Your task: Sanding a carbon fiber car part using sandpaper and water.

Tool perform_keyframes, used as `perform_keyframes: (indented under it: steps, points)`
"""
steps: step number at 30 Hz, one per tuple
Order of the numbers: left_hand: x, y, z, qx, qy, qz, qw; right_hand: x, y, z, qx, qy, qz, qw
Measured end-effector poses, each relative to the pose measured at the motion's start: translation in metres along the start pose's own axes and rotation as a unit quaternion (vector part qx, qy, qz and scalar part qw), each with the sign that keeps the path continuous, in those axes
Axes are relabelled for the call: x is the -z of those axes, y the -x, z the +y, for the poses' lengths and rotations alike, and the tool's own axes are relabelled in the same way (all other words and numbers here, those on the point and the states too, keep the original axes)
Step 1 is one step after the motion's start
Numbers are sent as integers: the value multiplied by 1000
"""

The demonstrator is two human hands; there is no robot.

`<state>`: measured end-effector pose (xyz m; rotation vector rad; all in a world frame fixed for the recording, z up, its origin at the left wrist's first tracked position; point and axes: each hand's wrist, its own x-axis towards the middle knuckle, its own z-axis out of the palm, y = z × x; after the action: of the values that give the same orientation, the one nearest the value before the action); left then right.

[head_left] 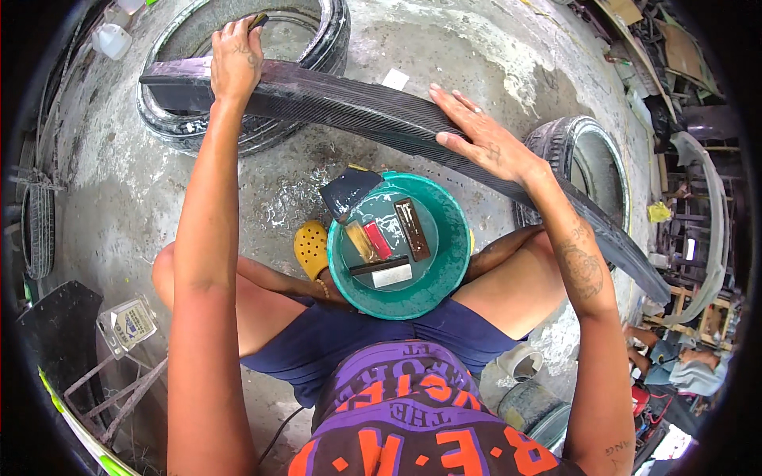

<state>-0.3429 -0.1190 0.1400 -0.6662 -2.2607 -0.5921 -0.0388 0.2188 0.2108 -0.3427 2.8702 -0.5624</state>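
Observation:
A long, curved black carbon-fibre strip [349, 101] with a woven pattern lies across in front of me, wet and whitish toward its left end. My left hand [236, 63] is over that left part, fingers closed round a small dark piece with a yellowish edge [259, 21], mostly hidden under the fingers. Flat on the strip right of its middle rests my right hand [486, 141], fingers stretched out. Between my legs stands a green bucket [449, 278] of water. In it are a dark brown block [411, 229], a red block [378, 239], a yellowish block [361, 242] and a black-and-white block [390, 274].
Tyres lie under the strip: a large left tyre [333, 40] and a right tyre [556, 147]. A dark sheet [349, 190] hangs on the bucket's rim. A yellow clog [309, 247] is on the wet concrete floor [270, 186]. Stacked parts crowd the right; a metal frame [119, 389] stands left.

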Motion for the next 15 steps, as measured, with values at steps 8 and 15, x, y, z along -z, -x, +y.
perform_keyframes:
  steps: [8, 15]
  points:
    - [1, 0, 3, 1, 21, 10, 1000, 3, -13, 6, -39, -13, -24, 999]
    - [1, 1, 5, 14, 17, -2, 1000, -2, -50, -27, -11, -40, -13, 999]
